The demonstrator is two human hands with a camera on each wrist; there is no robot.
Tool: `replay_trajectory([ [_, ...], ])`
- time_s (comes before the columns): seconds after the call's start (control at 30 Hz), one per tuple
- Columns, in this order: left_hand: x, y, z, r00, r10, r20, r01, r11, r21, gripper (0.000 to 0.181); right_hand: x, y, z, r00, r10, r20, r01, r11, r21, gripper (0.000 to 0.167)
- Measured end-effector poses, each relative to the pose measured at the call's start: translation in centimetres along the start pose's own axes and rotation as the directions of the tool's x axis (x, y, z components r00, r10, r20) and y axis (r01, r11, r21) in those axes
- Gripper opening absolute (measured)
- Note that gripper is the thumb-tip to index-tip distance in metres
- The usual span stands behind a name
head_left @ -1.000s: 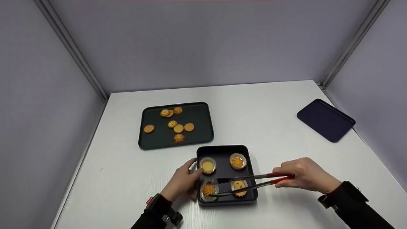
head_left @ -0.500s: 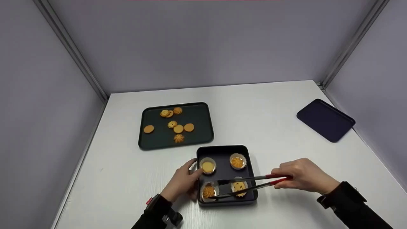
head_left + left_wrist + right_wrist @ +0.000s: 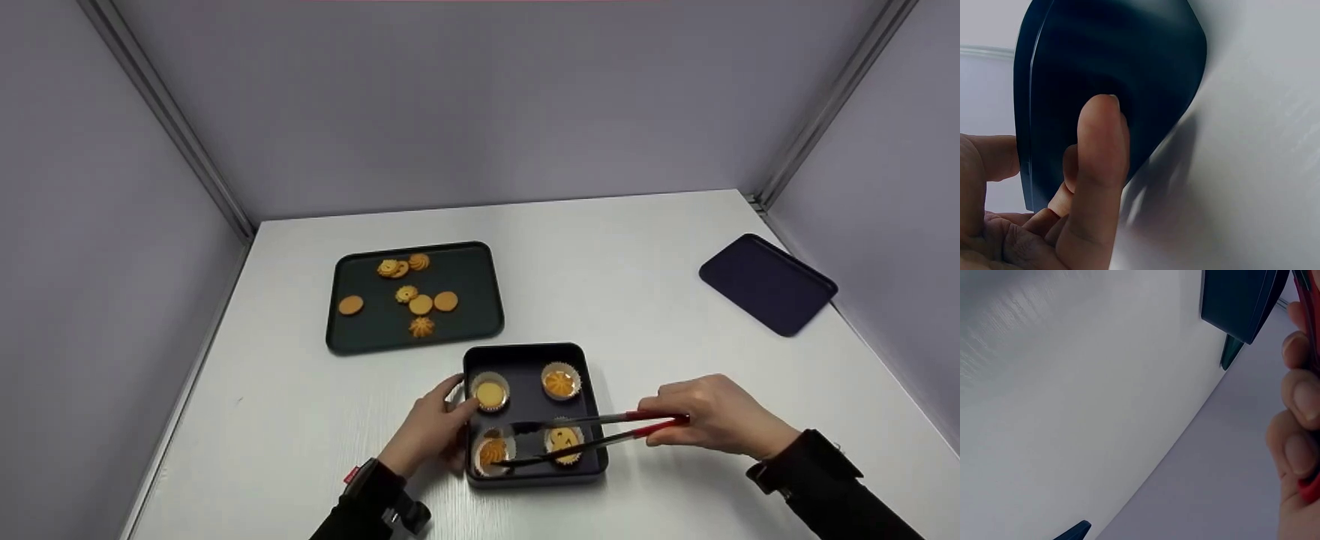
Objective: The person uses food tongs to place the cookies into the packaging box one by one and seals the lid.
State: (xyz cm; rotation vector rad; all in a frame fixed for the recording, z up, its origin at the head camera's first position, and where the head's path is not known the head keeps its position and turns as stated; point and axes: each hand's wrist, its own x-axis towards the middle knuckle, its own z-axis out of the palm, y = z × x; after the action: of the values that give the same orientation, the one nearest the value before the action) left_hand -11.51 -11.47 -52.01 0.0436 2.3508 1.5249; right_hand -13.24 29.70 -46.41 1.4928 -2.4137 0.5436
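In the head view a deep dark baking pan [image 3: 527,405] holds paper cups with cookies. My left hand [image 3: 431,427] grips its left wall, thumb over the rim; the left wrist view shows fingers against the pan's outer side [image 3: 1145,62]. My right hand [image 3: 716,416] holds red-handled tongs [image 3: 645,431] reaching over the pan from the right. Their dark tips stand apart around the front-left cup, where a swirl cookie [image 3: 493,451] sits. The tongs partly cover a cookie with a face-like pattern [image 3: 564,436]. Behind are a round yellow cookie [image 3: 490,394] and a star-shaped cookie [image 3: 559,384].
A dark green tray [image 3: 472,277] with several loose cookies lies behind the pan to the left. A dark purple tray [image 3: 769,285] lies at the table's right edge. Grey panels [image 3: 480,105] enclose the white table [image 3: 600,277] at the back and sides.
The swirl cookie sits slightly lower in its cup, and the tongs' tips have spread a little around it. My right hand has shifted slightly left; my left hand stays on the pan.
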Motion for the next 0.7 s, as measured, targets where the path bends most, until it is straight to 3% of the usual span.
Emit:
replay_trajectory([
  [0.37,-0.09,0.06,-0.03,1.000,0.022,-0.012,-0.022,0.999,0.047,0.065,-0.13,0.12,0.08,1.000,0.007,-0.012,-0.007,1.000,0.026,0.027],
  [0.7,-0.13,0.06,-0.05,1.000,0.007,-0.001,-0.007,1.000,0.027,0.066,-0.22,0.14,-0.03,1.000,0.001,-0.028,-0.001,1.000,0.018,0.032],
])
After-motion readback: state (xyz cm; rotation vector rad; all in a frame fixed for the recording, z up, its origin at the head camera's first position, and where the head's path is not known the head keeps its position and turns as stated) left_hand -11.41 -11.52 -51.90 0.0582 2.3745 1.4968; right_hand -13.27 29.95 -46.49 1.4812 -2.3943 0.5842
